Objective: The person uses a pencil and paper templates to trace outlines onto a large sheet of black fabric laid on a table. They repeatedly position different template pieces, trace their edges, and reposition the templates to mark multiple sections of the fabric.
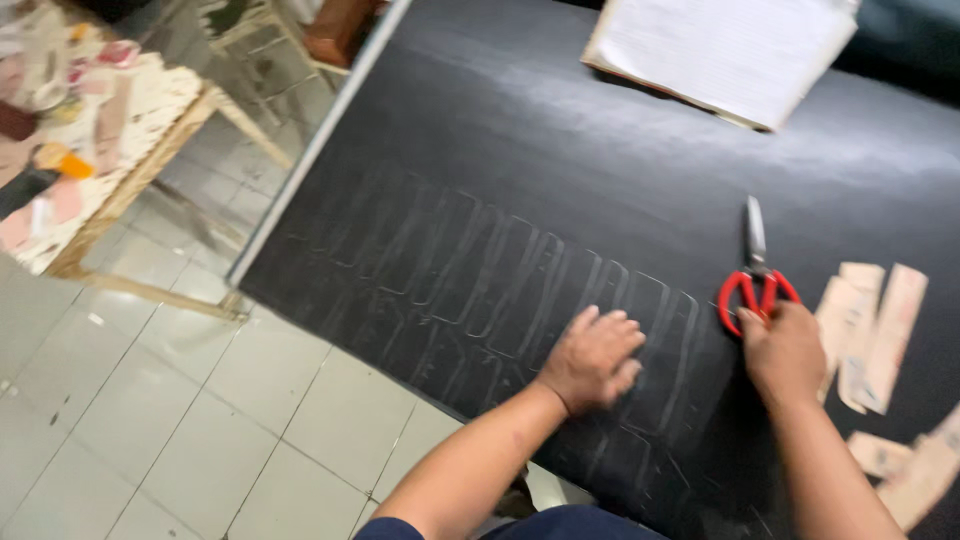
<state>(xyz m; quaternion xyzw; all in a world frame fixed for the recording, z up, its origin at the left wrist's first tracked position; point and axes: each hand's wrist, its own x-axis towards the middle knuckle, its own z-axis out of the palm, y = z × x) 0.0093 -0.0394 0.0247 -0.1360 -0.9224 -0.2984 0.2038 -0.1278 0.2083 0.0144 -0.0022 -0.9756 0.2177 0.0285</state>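
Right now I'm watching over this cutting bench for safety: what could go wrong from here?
1. The right hand reaches the red-handled scissors beside the left hand pressed flat on the black sheet; the fingers could get nicked.
2. That palm lies on the chalk outlines and may smudge them.
3. The paper templates lie loose near the right hand and could be knocked out of place.

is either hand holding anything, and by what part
The right hand is at the red handles of the scissors; a full grip cannot be told. The left hand holds nothing, resting flat on the black sheet.
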